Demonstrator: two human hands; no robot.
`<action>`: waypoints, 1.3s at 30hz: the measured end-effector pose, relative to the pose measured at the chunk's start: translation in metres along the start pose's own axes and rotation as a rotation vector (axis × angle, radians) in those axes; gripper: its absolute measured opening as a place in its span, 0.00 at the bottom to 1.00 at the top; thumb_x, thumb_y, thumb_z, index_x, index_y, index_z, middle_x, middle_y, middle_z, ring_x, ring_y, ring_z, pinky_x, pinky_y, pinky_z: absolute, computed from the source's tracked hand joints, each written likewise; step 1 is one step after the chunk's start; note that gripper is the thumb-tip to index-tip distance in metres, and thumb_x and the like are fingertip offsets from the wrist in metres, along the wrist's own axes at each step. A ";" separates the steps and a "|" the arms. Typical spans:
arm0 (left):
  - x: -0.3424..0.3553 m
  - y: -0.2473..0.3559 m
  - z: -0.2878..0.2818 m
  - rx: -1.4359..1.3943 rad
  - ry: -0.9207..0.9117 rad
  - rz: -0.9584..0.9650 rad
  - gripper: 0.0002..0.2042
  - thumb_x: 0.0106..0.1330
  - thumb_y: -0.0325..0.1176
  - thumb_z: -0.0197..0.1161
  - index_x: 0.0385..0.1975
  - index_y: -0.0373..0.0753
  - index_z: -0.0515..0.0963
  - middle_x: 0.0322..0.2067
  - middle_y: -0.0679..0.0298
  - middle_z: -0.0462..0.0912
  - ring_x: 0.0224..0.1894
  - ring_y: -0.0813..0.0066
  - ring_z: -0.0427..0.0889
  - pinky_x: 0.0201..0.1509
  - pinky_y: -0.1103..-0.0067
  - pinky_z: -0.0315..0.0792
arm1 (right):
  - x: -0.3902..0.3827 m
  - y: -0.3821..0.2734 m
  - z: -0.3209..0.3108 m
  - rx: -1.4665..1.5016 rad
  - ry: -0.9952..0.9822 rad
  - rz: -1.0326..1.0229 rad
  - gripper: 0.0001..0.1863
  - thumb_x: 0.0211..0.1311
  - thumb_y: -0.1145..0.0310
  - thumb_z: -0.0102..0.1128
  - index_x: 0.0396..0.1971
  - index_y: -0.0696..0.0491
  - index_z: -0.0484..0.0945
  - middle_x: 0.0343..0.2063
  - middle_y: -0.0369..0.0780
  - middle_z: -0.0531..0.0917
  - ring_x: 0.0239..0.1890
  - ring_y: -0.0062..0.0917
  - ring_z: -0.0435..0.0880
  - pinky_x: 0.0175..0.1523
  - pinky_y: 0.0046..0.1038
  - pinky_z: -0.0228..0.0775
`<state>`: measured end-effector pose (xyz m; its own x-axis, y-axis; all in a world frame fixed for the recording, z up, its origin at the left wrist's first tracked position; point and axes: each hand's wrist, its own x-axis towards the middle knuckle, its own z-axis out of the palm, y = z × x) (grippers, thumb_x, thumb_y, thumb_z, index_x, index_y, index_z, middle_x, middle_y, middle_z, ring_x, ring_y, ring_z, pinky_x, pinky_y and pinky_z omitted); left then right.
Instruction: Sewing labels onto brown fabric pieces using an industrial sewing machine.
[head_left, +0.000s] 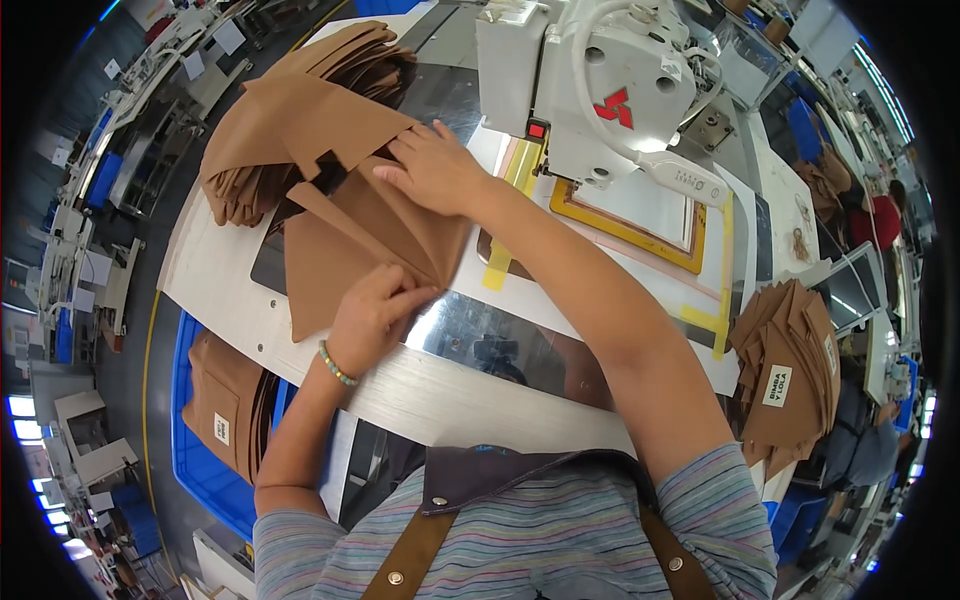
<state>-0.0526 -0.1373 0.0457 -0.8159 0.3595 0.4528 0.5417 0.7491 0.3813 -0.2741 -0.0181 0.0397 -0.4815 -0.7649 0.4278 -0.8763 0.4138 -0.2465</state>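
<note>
A piece of brown fabric (330, 255) lies partly folded between my hands, at the left of the sewing machine. My left hand (370, 312), with a beaded bracelet at the wrist, pinches the near edge of this piece between thumb and fingers. Farther off, my right hand (435, 170) rests on the fabric's far part, fingers stretched and thumb apart. Its fingertips touch the corner of another brown piece (300, 120), which has a notched edge and drapes from a stack. What lies under the right palm is hidden.
A white sewing machine (620, 100) stands ahead, with a yellow frame (635, 225) below its head. More brown pieces (345, 50) are stacked at far left. A blue crate (190, 440) holds labelled brown pieces (225, 405); another labelled stack (785, 370) hangs at right.
</note>
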 end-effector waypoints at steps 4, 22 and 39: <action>-0.012 0.020 -0.005 0.084 -0.028 0.054 0.22 0.52 0.16 0.69 0.48 0.42 0.89 0.33 0.63 0.80 0.35 0.63 0.80 0.37 0.69 0.76 | -0.008 0.019 -0.012 0.072 -0.008 0.047 0.28 0.83 0.50 0.49 0.66 0.56 0.77 0.67 0.45 0.79 0.74 0.42 0.72 0.80 0.56 0.54; -0.082 -0.014 -0.044 0.405 0.168 -0.199 0.11 0.60 0.19 0.74 0.42 0.34 0.87 0.42 0.59 0.88 0.43 0.57 0.88 0.46 0.68 0.82 | -0.195 -0.038 -0.097 -0.254 -0.155 -0.168 0.10 0.56 0.69 0.69 0.37 0.52 0.81 0.39 0.37 0.82 0.44 0.26 0.85 0.41 0.29 0.79; -0.057 -0.049 -0.048 0.489 0.114 -0.175 0.12 0.65 0.19 0.70 0.47 0.37 0.88 0.41 0.61 0.87 0.44 0.59 0.87 0.48 0.68 0.81 | -0.191 -0.026 -0.082 -0.301 0.009 -0.113 0.18 0.59 0.74 0.68 0.50 0.57 0.85 0.43 0.37 0.85 0.41 0.26 0.87 0.37 0.28 0.80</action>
<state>-0.0234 -0.2208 0.0396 -0.8439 0.1638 0.5109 0.2200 0.9742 0.0510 -0.1601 0.1578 0.0356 -0.3796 -0.8105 0.4461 -0.8878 0.4547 0.0706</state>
